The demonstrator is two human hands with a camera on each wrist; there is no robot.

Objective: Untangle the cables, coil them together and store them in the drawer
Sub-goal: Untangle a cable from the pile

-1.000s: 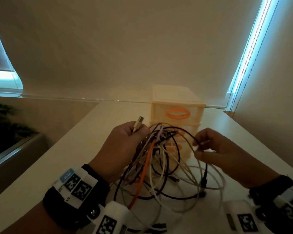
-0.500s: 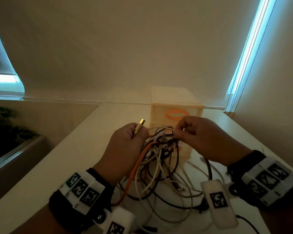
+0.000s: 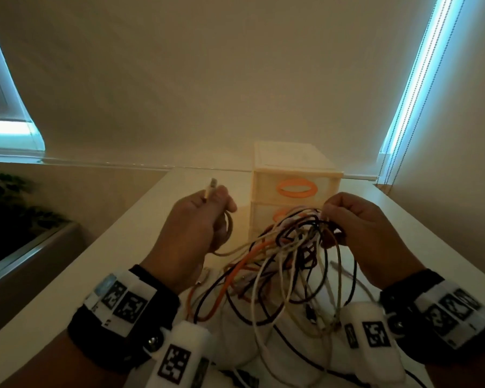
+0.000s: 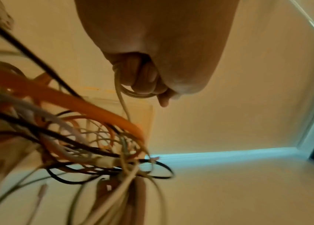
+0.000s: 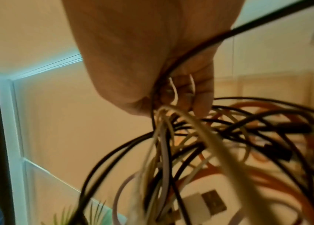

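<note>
Tangled bundle of thin orange, black and white cables [image 3: 289, 256]: light, limp, snag-prone. Left hand [image 3: 191, 233] grips one beige cable's plug end [image 3: 211, 189]; right hand [image 3: 359, 228] pinches the knot. Best taken near plugs.

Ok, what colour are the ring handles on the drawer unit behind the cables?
Orange ring handles on a pale cream drawer unit, clearest in the head view.

Cables [image 3: 291, 253] in a mix of orange, black, white, beige and pale lilac. Drawer unit [image 3: 294, 175] cream with orange oval handles [image 3: 296, 188]. Wristbands [image 3: 123, 312] black with white tags printed in black square codes. Table [image 3: 67, 275] white.
</note>
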